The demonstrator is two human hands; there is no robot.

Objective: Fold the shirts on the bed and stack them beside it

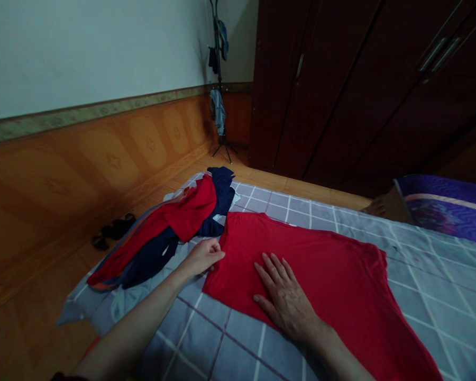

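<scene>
A red shirt [325,270] lies spread out on the bed, its near right part running out of the bottom of the view. My left hand [204,256] is at the shirt's left edge, with thumb and fingers pinched together on the cloth there. On top of the shirt, left of its middle, my right hand [281,293] rests flat with the fingers stretched out. Just beyond my left hand is a heap of red and navy clothes [174,211].
The bed has a grey checked sheet [432,264]. A coat rack [219,69] stands in the far corner beside a dark wardrobe [321,90]. Black shoes [119,227] lie on the floor at left. A purple patterned cover [452,206] shows at right, beside a cardboard piece [396,203].
</scene>
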